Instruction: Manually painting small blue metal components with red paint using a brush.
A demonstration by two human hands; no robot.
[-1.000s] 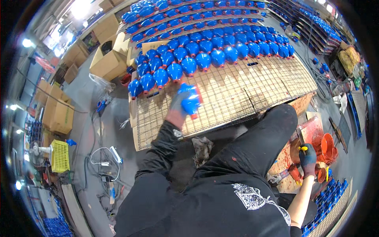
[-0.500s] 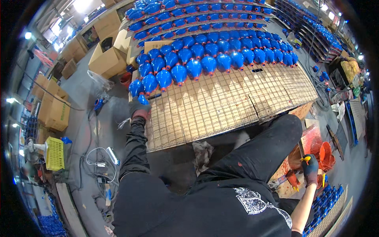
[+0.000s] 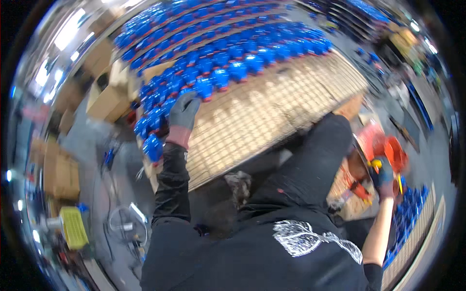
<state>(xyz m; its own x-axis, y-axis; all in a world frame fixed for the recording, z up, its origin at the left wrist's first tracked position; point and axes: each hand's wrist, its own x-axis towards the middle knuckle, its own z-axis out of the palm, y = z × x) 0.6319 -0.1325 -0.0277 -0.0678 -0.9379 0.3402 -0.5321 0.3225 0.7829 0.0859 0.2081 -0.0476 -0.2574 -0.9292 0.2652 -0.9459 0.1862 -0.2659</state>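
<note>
1. Since half a second ago the left hand [image 3: 183,112] has moved from the rack's near-left corner inward to the front row of blue parts, and the view has swung and blurred; the right hand [image 3: 382,175] has stayed low beside the orange containers.
2. The wire-grid rack [image 3: 272,111] is the largest thing in view, a flat mesh panel running from lower left to upper right. Its near half is bare mesh, probably because the rows fill from the far edge toward the near one.
3. The blue moulded parts [image 3: 228,58] stand in close rows over the rack's far half, each touching or just beside its neighbour, so the spacing stays even.
4. Cardboard boxes [image 3: 104,99] sit off the rack's far-left corner, near the rows.
5. Orange containers [image 3: 383,143] stand on the floor off the rack's right end, within reach of the lower hand.
6. The left hand, in a grey glove with a pink cuff, rests on the front row near the rack's left edge, fingers curled over a blue part; blur hides whether it grips.
7. One blue part [image 3: 152,147] sits apart at the near-left corner, just beside the wrist.
8. The right hand, gloved, is closed on a small yellow-tipped tool [image 3: 374,165].
</note>
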